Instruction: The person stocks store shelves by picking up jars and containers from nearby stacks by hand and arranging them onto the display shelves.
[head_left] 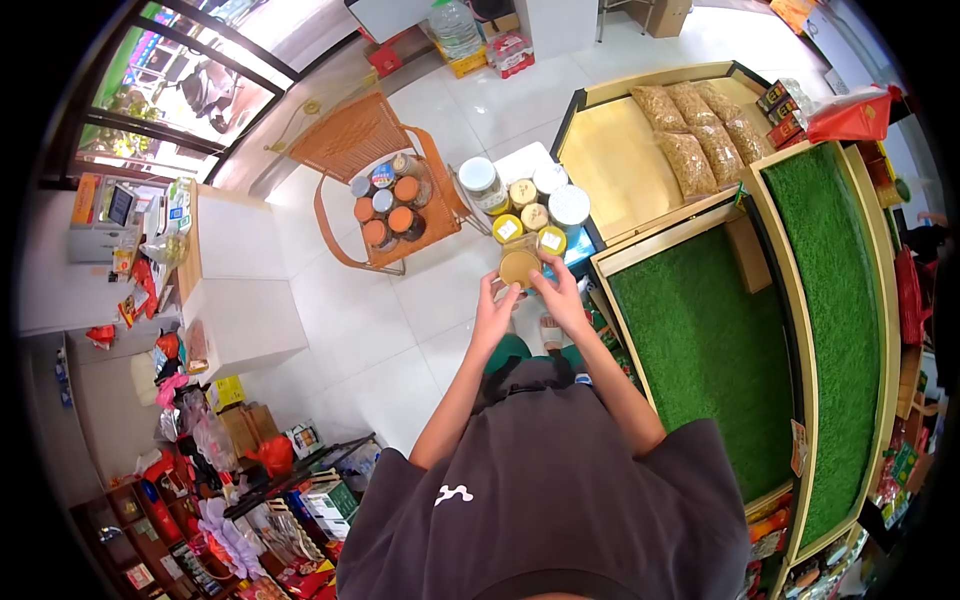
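Left hand (493, 302) curls around the near-left side of a tan-lidded jar (519, 268), thumb at the lid's edge. Right hand (562, 298) is clamped on the same jar from about four o'clock, thumb and fingers at the rim. Hands close together, the jar between them, held out ahead of the dark T-shirt (560, 480). Lid faces up toward the wearer's head.

Bearings from the held jar, wearer's forward as twelve. Near, twelve to one: a cluster of lidded jars (569, 205) on a low white surface (526, 158) — lids white, cream and yellow. Two of the yellow-lidded ones sit just beyond the held jar; whether it touches them, I cannot tell.

Ten o'clock: a wicker armchair (340, 140), its seat bearing more jars (407, 190), lids mostly orange-brown, some grey. Two o'clock: clear bags (690, 165) of something light brown, lying in a wood-edged tray (605, 150). Four o'clock: a bin lined with green turf (700, 370). Nine o'clock, well apart: a pale counter (240, 240). Just short of twelve, far off — a large clear bottle (457, 30).
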